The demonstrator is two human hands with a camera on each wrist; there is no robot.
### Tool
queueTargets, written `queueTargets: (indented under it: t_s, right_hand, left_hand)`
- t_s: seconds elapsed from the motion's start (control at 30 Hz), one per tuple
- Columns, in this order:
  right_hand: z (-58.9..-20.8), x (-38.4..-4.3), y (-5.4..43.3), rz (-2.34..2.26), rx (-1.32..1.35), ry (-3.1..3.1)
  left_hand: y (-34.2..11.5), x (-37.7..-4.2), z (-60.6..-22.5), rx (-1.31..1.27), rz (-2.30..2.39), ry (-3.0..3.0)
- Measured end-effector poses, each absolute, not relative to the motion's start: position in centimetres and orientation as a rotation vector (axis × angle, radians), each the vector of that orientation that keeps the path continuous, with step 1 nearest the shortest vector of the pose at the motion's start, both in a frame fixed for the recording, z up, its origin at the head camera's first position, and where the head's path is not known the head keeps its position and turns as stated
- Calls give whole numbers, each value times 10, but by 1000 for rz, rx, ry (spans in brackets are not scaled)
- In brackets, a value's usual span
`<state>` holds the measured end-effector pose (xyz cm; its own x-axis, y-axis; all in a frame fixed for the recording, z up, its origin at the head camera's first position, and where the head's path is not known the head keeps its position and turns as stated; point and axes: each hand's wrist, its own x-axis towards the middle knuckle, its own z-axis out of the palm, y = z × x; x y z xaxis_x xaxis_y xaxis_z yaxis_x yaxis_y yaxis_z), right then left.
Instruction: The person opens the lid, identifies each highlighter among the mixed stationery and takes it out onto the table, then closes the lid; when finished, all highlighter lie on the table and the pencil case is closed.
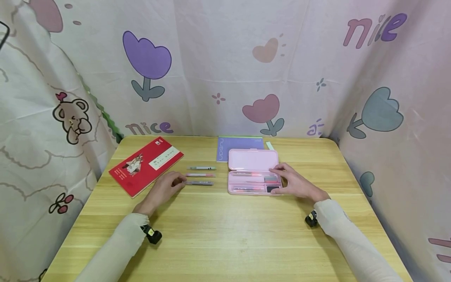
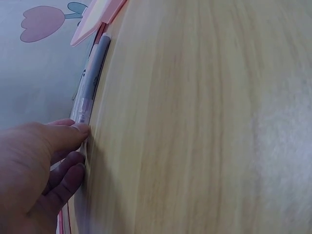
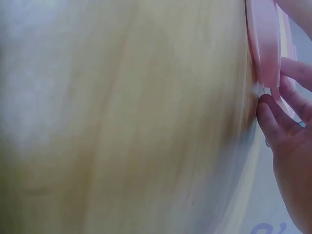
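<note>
My left hand (image 1: pixel 163 191) pinches the left end of a grey pen (image 1: pixel 201 183) between thumb and fingertips. In the left wrist view that grey pen (image 2: pixel 100 63) lies along the tabletop, pointing away from the hand (image 2: pixel 36 165). Beyond it lie a pink-and-orange pen (image 1: pixel 201 175) and a pale green pen (image 1: pixel 202 168), roughly parallel. A pink pencil case (image 1: pixel 246 183) lies with its lid raised back, holding several pens and a dark square block (image 1: pixel 273 189). My right hand (image 1: pixel 294 182) grips the case's right end, thumb near the front corner and fingers toward the hinge.
A red notebook (image 1: pixel 135 184) lies slanted at the left, close to the left hand. Behind the case are a purple notebook (image 1: pixel 222 150) and a small pale strip (image 1: pixel 269 145). A patterned curtain (image 1: pixel 201 58) hangs along the table's back edge.
</note>
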<state>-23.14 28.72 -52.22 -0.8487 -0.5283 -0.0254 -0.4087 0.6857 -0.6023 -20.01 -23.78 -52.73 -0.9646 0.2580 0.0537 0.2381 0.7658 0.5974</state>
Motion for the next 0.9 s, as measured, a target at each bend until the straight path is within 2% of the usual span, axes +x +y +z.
queueTargets:
  t_s: [0.9]
  right_hand:
    - [-523, -232, 288, -877, -735, 2691]
  left_hand:
    - [-234, -202, -528, 438, 1027, 2895]
